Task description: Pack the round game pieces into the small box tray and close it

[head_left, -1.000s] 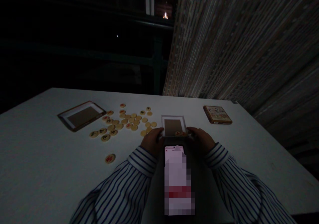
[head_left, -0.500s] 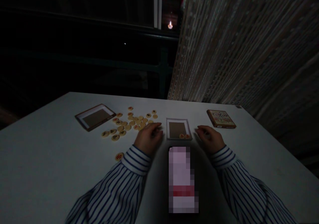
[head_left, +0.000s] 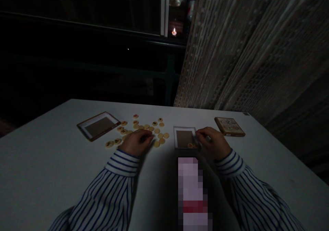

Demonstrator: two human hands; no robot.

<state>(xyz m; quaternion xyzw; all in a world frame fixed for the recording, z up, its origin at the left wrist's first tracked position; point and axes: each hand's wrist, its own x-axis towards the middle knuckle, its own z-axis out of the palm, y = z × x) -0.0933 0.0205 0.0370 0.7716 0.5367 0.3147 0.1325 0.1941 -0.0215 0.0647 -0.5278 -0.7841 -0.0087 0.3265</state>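
Note:
My left hand (head_left: 137, 142) hovers over a loose spread of round wooden Chinese chess pieces (head_left: 157, 131), hiding some of them. Its fingers are bent, with a gap between thumb and forefinger, and nothing shows in them. To the right lies a small open box tray (head_left: 175, 142) with a pale rim and brown base; two pieces sit in its near right corner, one of them dim. My right hand (head_left: 214, 142) is at the tray's right rim, fingertips at or touching it, fingers loosely curved; no held piece is visible.
A larger open tray (head_left: 112, 131) with a brown edge lies at the left. A decorated flat box (head_left: 229, 126) is at the right. A phone with a blurred screen (head_left: 190, 183) is nearest me. A string curtain (head_left: 203, 60) hangs behind the white table (head_left: 64, 169).
My left hand has moved left, over the pieces, uncovering several near the tray. My right hand has moved left to the tray's rim. The view has tilted up slightly.

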